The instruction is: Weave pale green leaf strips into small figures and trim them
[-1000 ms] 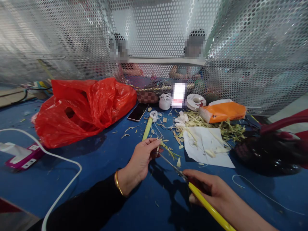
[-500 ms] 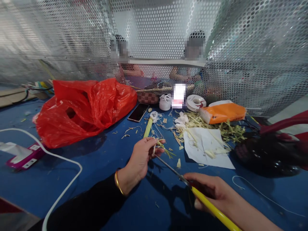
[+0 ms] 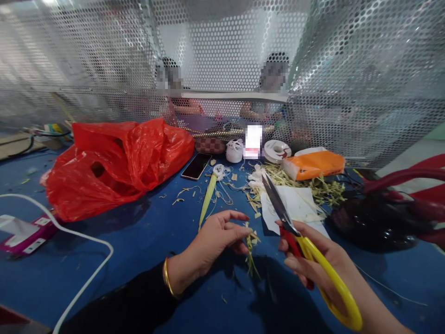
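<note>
My left hand [image 3: 222,236], with a gold bangle at its wrist, pinches a small green plant sprig [image 3: 251,248] that hangs down from the fingertips over the blue table [image 3: 156,236]. In my right hand [image 3: 313,260] is a pair of scissors [image 3: 283,208] with one yellow and one red handle; the blades point up and away and lie nearly together. The scissors are apart from the sprig. Beyond my left hand lies a long green leaf strip [image 3: 208,195], with white thread [image 3: 219,170] at its far end.
A red plastic bag [image 3: 121,171] fills the left back. Behind are a phone [image 3: 196,166], a ball of white thread [image 3: 234,151], a ribbon spool [image 3: 277,151] and an orange packet [image 3: 314,164]. Plant scraps and white paper [image 3: 299,199] lie right. A white cable [image 3: 104,250] runs left.
The scissors have swung upward, away from my left hand, where their tips were before. My left hand has moved right and nearer, and the sprig now hangs downward.
</note>
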Available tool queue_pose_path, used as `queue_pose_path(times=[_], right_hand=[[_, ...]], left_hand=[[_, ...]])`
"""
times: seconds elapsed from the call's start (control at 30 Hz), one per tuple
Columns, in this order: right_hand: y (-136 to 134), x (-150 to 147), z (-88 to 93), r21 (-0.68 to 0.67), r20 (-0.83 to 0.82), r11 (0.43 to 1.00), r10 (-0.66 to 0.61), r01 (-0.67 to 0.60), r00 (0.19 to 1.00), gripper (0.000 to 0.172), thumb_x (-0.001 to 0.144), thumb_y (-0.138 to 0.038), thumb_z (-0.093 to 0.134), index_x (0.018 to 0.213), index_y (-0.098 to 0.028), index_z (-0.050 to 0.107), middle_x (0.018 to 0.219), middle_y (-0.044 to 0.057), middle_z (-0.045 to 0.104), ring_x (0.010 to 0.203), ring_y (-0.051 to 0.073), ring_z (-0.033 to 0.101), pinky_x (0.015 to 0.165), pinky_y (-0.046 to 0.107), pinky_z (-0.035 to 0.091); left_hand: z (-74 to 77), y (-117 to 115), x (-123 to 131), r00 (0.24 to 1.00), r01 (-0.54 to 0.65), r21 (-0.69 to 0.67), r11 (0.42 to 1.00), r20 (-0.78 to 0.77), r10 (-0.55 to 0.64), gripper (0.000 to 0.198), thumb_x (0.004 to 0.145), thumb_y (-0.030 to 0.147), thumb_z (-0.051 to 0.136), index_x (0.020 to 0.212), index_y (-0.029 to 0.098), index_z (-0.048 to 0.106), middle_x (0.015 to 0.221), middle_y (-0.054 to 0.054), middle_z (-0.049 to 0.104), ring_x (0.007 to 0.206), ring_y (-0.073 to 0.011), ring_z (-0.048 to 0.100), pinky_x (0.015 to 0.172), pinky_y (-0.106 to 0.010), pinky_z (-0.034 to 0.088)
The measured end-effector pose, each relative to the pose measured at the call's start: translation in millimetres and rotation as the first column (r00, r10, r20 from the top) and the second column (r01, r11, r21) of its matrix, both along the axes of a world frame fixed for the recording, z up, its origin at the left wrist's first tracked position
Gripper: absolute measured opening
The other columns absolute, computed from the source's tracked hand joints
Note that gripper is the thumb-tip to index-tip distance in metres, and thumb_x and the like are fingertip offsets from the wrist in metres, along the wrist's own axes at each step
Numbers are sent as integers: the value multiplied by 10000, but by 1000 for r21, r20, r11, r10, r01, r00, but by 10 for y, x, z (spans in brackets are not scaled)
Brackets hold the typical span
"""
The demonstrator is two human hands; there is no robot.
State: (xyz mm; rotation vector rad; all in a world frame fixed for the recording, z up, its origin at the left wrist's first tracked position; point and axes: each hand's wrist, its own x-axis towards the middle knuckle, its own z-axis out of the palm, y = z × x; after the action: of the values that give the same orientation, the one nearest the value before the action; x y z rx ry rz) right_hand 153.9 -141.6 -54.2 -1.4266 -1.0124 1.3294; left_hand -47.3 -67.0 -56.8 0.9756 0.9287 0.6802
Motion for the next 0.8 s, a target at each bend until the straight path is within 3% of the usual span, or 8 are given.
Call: queue_pose_path(times=[0.13, 0.3, 0.53, 0.7, 0.8], right_hand=[[23, -82, -71, -23, -6, 1000, 18, -18, 1000, 628, 598, -462, 829, 1140, -240, 601, 809, 0, 630, 468, 69, 496, 354, 158, 398], [22, -176, -179, -40, -75, 992, 114, -117, 991, 558, 630, -425, 810, 1106, -230, 591, 741, -33, 599, 436, 39, 442, 349, 133, 368], [34, -204, -297, 12, -80, 987, 161, -161, 984, 419, 730, -342, 730, 1101, -224, 572, 660, -60, 551, 410, 32, 418, 335, 123, 351], [43, -209, -271, -16, -64, 986, 165, -167, 984, 410, 734, -324, 721, 1098, -234, 555, 621, -76, 534, 389, 28, 406, 324, 117, 343], [36, -221, -216, -44, -97, 989, 136, -140, 986, 421, 705, -327, 748, 1070, -230, 563, 620, -81, 522, 389, 30, 422, 324, 123, 366]], left_hand=[[-19, -108, 48, 987, 152, 38, 988, -66, -149, 425, 705, 229, 734, 1093, 169, 573, 639, 10, 666, 451, -107, 594, 508, -233, 478], [-99, -190, 92, 959, 262, 89, 961, -139, -249, 466, 709, 178, 686, 1153, 188, 548, 626, 28, 668, 452, -101, 574, 496, -221, 458], [-153, -196, 124, 946, 305, 42, 951, -130, -298, 577, 657, 174, 721, 1195, 176, 511, 601, 60, 643, 452, -99, 558, 485, -223, 453], [-125, -194, 121, 948, 293, 78, 953, -156, -279, 551, 664, 182, 737, 1174, 168, 529, 593, 55, 634, 475, -96, 553, 499, -218, 433], [-110, -188, 114, 951, 292, 89, 952, -135, -279, 530, 684, 283, 755, 1159, 163, 553, 603, 46, 625, 500, -100, 560, 526, -228, 439]])
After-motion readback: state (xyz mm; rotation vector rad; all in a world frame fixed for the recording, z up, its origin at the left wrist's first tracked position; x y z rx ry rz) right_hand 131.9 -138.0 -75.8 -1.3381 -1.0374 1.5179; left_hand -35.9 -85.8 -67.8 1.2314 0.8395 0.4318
